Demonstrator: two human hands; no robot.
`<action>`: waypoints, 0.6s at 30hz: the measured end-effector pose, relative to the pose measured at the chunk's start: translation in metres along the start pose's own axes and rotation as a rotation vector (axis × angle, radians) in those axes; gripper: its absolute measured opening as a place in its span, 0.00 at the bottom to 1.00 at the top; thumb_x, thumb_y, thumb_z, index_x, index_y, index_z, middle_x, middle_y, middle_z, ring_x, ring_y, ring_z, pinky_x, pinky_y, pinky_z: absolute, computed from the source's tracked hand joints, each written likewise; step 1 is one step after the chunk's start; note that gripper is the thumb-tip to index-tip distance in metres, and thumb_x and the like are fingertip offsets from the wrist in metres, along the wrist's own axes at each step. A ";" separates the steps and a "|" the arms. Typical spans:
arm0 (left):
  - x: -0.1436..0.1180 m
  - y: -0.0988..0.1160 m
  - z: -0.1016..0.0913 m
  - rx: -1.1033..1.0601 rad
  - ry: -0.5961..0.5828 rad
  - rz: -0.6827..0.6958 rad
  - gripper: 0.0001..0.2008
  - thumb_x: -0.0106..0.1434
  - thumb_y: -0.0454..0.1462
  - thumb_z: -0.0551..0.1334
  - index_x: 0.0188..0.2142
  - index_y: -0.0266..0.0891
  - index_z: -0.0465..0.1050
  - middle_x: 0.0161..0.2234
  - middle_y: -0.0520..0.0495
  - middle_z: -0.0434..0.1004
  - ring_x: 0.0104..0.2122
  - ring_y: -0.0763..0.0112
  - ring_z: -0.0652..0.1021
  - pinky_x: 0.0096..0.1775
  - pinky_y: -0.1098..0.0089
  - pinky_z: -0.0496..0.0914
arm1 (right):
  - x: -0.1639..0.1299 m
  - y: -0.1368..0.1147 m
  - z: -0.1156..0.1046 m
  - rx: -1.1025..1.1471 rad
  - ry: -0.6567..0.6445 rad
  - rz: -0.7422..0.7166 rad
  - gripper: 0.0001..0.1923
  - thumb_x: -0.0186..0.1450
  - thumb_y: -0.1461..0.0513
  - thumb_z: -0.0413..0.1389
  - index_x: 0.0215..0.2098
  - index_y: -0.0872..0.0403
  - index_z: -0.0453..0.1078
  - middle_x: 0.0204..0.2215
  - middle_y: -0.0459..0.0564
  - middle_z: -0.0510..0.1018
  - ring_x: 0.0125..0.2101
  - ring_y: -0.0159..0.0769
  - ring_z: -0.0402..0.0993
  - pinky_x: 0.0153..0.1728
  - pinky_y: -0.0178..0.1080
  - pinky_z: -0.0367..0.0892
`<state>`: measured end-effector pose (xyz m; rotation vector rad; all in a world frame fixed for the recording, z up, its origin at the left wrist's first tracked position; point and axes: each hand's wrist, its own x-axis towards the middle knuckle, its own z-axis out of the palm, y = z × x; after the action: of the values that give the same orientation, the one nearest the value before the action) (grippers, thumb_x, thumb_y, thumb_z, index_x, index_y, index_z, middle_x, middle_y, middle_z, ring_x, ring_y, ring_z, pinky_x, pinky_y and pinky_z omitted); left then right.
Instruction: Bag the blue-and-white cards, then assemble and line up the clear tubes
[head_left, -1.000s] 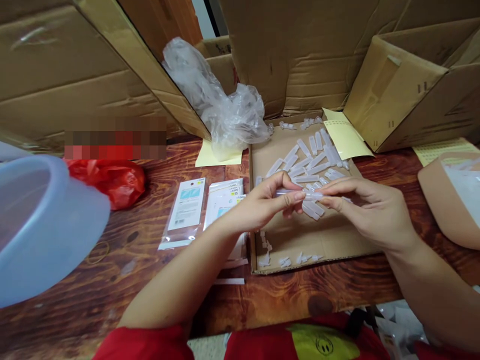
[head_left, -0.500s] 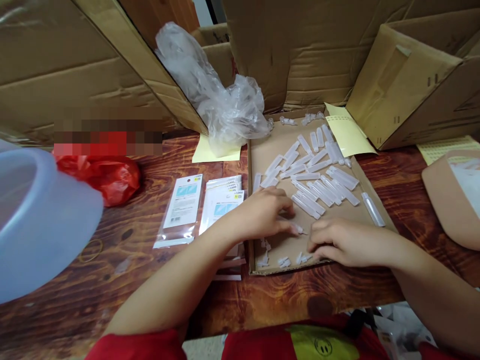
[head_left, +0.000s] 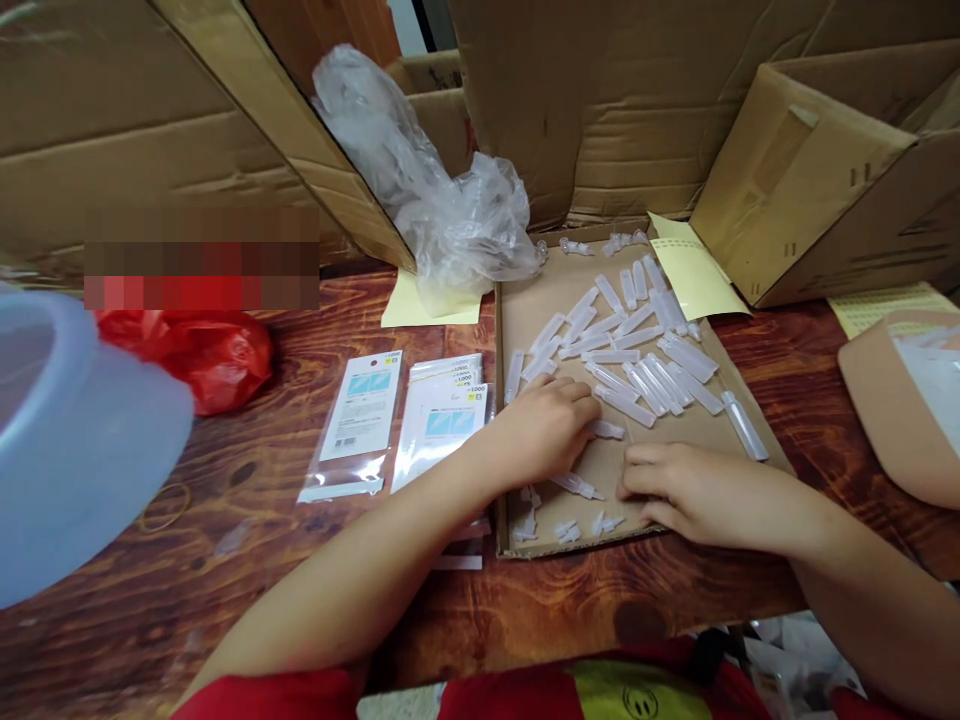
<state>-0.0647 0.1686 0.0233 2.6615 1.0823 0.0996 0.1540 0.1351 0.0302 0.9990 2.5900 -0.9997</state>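
Note:
Many small, clear plastic tubes (head_left: pixel 651 388) lie in a shallow cardboard tray (head_left: pixel 517 290). My left hand (head_left: pixel 551 425) is over the tray's left side, its fingers closed on one plastic tube (head_left: pixel 607 430) whose end sticks out to the right. Just below that hand lies a tube with a narrow tip (head_left: pixel 577 486). My right hand (head_left: pixel 675 490) rests at the tray's lower right with its fingers curled; whatever they hold, if anything, is hidden. Small white plastic tips (head_left: pixel 568 531) are scattered along the near edge of the tray.
Left of the tray are clear packets with printed cards (head_left: pixel 364 410) and a stack of similar packets (head_left: pixel 454 420). Crumpled clear plastic (head_left: pixel 465 220) sits behind them. A bluish plastic tub (head_left: pixel 112 450), red bag (head_left: pixel 225 360), cardboard box (head_left: pixel 802 180) and beige container (head_left: pixel 892 400) surround the work.
My left hand has moved slightly up from the tray's near part to the loose tubes. A tipped tube now lies below it, free of the fingers. My right hand stays nearly in place.

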 end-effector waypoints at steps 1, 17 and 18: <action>-0.001 0.000 -0.004 -0.017 -0.004 -0.019 0.06 0.68 0.33 0.59 0.40 0.36 0.74 0.41 0.41 0.79 0.42 0.59 0.77 0.47 0.60 0.68 | -0.001 0.002 -0.001 -0.001 0.009 0.011 0.06 0.66 0.67 0.58 0.40 0.54 0.75 0.43 0.52 0.75 0.43 0.42 0.75 0.46 0.43 0.69; -0.032 -0.005 -0.073 -0.399 0.170 -0.247 0.10 0.71 0.41 0.54 0.45 0.39 0.69 0.42 0.47 0.77 0.41 0.65 0.76 0.43 0.67 0.68 | -0.011 0.011 -0.007 0.023 -0.008 0.015 0.11 0.66 0.71 0.50 0.41 0.54 0.73 0.43 0.54 0.73 0.43 0.42 0.73 0.47 0.45 0.68; -0.033 -0.004 -0.072 -0.399 0.168 -0.244 0.10 0.71 0.41 0.54 0.45 0.39 0.69 0.42 0.47 0.77 0.41 0.65 0.75 0.44 0.67 0.68 | -0.011 0.011 -0.008 0.041 -0.011 -0.004 0.11 0.67 0.70 0.51 0.42 0.54 0.73 0.44 0.54 0.73 0.44 0.42 0.73 0.48 0.45 0.68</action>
<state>-0.1027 0.1643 0.0930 2.1830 1.2761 0.4476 0.1698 0.1406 0.0344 0.9952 2.5733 -1.0611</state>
